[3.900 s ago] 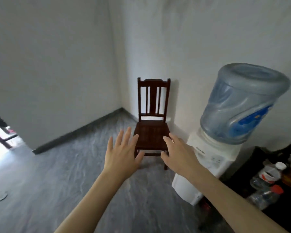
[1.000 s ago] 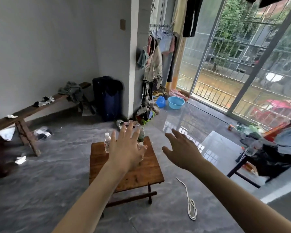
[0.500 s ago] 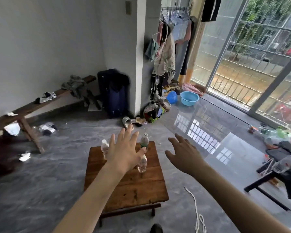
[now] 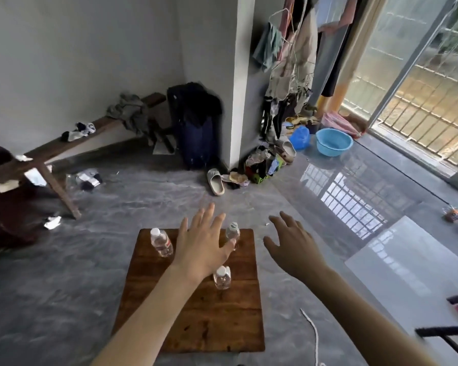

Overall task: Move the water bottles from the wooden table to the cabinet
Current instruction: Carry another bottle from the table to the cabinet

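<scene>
- Head view, looking down on the small wooden bench (image 4: 196,318) on the grey floor (image 4: 64,286), far closer and larger than half a second ago, now filling the lower middle.
- Three water bottles standing upright on it, as before: left bottle (image 4: 161,242) near the far left corner, far bottle (image 4: 232,233) near the far right corner, near bottle (image 4: 222,278) toward the middle.
- Left hand (image 4: 202,247) stretched out above the bench top, fingers straight and spread, holding nothing; between the left bottle and the far bottle in the picture, wrist covering part of the near bottle.
- Thumb tip overlapping the far bottle; contact impossible to tell.
- Right hand (image 4: 291,247) out past the bench's right edge, over the floor, fingers spread and loosely bent, empty.
- Both hands reaching forward much as half a second ago, neither yet gripping a bottle.
- White rope (image 4: 312,328) on the floor right of the bench, now cut off by the bottom edge.
- Farther off: blue basin (image 4: 333,145) by the barred window, dark suitcase (image 4: 193,122) against the white pillar, long plank (image 4: 64,149) along the left wall with clothes on it, a slipper (image 4: 216,180) on the floor, all nearer than before.
- Cabinet out of frame.
</scene>
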`<action>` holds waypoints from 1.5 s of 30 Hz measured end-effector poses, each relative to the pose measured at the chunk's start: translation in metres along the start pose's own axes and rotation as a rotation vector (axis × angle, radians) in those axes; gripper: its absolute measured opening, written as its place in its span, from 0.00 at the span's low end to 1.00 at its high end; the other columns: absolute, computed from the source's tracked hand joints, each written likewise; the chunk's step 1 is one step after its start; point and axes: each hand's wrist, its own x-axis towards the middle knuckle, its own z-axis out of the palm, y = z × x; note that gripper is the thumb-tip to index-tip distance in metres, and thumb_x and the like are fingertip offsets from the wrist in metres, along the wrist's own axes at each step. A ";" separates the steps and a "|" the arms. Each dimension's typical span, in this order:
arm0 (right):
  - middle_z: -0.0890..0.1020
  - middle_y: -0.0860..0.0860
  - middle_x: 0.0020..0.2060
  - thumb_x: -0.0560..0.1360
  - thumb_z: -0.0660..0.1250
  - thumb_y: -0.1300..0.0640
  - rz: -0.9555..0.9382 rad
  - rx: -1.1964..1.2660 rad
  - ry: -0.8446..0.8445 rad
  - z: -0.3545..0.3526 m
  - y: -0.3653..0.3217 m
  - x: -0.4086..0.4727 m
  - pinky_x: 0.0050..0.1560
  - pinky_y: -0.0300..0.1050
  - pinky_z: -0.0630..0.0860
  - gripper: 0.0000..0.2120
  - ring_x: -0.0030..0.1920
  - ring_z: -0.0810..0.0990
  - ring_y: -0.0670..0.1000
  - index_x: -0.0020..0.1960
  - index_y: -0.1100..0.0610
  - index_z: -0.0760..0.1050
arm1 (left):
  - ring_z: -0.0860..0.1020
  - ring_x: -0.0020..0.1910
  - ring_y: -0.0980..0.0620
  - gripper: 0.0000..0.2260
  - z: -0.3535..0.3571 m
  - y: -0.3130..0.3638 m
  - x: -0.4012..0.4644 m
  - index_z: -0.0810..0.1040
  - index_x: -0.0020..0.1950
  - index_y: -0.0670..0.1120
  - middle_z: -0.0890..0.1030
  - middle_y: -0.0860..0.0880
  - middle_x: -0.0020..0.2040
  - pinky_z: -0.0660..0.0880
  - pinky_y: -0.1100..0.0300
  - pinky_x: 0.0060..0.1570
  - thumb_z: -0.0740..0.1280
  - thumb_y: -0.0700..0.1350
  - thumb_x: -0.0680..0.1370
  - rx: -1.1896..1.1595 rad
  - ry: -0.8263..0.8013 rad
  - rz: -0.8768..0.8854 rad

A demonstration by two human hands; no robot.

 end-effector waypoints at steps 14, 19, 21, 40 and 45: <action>0.67 0.50 0.74 0.80 0.58 0.44 0.090 0.050 -0.265 0.192 0.048 0.095 0.69 0.55 0.68 0.23 0.73 0.67 0.54 0.74 0.46 0.62 | 0.47 0.83 0.51 0.40 0.182 -0.070 0.086 0.51 0.83 0.56 0.47 0.54 0.84 0.48 0.49 0.80 0.63 0.69 0.76 -0.126 -0.277 -0.044; 0.62 0.51 0.77 0.80 0.57 0.47 0.128 0.071 -0.408 0.280 0.062 0.106 0.69 0.57 0.69 0.27 0.74 0.65 0.56 0.77 0.49 0.58 | 0.51 0.82 0.53 0.44 0.254 -0.092 0.096 0.52 0.82 0.58 0.49 0.57 0.83 0.52 0.51 0.79 0.71 0.66 0.73 -0.213 -0.371 -0.014; 0.62 0.52 0.77 0.80 0.57 0.49 0.139 0.080 -0.434 0.307 0.064 0.111 0.70 0.57 0.68 0.27 0.75 0.64 0.56 0.77 0.51 0.59 | 0.53 0.81 0.56 0.40 0.277 -0.096 0.099 0.56 0.81 0.59 0.52 0.60 0.82 0.56 0.52 0.78 0.74 0.59 0.74 -0.310 -0.384 0.025; 0.86 0.50 0.45 0.81 0.58 0.59 0.736 1.206 -0.518 0.384 0.063 0.129 0.49 0.47 0.80 0.12 0.47 0.83 0.50 0.55 0.54 0.80 | 0.77 0.64 0.60 0.32 0.321 -0.102 0.100 0.71 0.66 0.63 0.79 0.63 0.61 0.76 0.53 0.66 0.82 0.54 0.66 -0.651 -0.067 0.004; 0.86 0.58 0.53 0.82 0.61 0.56 0.802 1.463 -0.588 0.339 0.061 0.122 0.47 0.50 0.83 0.12 0.54 0.84 0.57 0.62 0.57 0.78 | 0.77 0.63 0.59 0.33 0.256 -0.084 0.093 0.71 0.67 0.67 0.80 0.63 0.62 0.75 0.54 0.66 0.81 0.58 0.65 -0.690 0.027 0.111</action>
